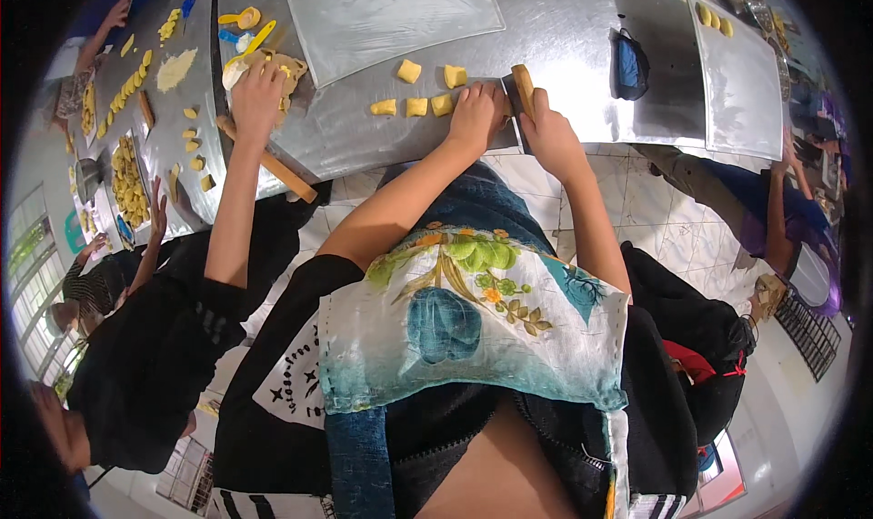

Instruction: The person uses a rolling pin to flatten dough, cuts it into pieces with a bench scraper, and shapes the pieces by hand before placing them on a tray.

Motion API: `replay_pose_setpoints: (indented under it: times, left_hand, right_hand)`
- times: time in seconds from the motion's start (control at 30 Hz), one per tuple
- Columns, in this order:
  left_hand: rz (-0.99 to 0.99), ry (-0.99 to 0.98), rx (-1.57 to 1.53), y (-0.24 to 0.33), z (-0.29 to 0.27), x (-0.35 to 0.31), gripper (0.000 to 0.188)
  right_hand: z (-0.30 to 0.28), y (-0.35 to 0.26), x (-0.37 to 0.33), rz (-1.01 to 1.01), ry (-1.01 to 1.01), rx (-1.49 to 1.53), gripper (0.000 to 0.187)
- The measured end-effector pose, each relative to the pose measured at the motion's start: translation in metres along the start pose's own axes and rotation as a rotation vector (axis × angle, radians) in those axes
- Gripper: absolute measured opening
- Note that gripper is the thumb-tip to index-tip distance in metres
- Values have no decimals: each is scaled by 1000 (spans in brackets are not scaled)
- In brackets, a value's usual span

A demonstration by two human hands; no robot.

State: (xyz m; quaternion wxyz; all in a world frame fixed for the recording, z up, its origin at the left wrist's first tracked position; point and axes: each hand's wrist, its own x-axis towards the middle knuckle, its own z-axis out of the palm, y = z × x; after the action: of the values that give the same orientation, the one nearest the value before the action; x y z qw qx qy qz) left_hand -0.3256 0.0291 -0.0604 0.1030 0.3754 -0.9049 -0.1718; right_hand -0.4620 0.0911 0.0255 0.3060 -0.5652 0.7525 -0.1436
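Note:
My right hand (553,141) is closed around the wooden handle of a dough scraper (522,84), whose metal blade stands on edge on the steel table. Just left of the blade, my left hand (477,119) is bent down with its fingers curled; whatever lies under them is hidden. Close to its fingertips are a yellow dough piece (442,105) and another dough piece (455,76). Farther left sit a squarish dough piece (416,107) and a tapered dough piece (384,107). One more dough piece (409,70) lies behind this row.
A pale sheet (396,19) covers the table behind the dough. At left, a co-worker's hand (257,91) reaches over yellow scoops (262,37) and a rolling pin (286,175). A blue-and-black pouch (629,66) and a tray (741,91) stand right.

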Motion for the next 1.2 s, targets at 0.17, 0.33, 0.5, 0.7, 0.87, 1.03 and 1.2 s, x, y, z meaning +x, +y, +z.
replay_pose_setpoints:
  times: [0.17, 0.33, 0.5, 0.7, 0.87, 1.03, 1.2]
  left_hand:
    - [-41, -27, 0, 1, -1, 5, 34]
    - [-49, -40, 36, -8, 4, 5, 30]
    - [-5, -20, 7, -7, -3, 2, 27]
    - [-6, 11, 13, -12, -1, -2, 33]
    - [8, 7, 3, -8, -6, -6, 40]
    - [14, 15, -48, 3, -9, 8, 39]
    - [31, 7, -77, 0, 1, 9, 37]
  right_hand:
    - [6, -1, 22, 10, 37, -31, 25]
    - [11, -7, 0, 66, -30, -72, 25]
    - [10, -4, 21, 69, 33, -8, 29]
    - [-28, 36, 39, 136, 193, 516, 38]
    - [-58, 87, 44, 145, 397, 936, 35]
    - [-42, 141, 104, 293, 140, 890, 30]
    - [-31, 136, 121, 342, 212, 143, 36]
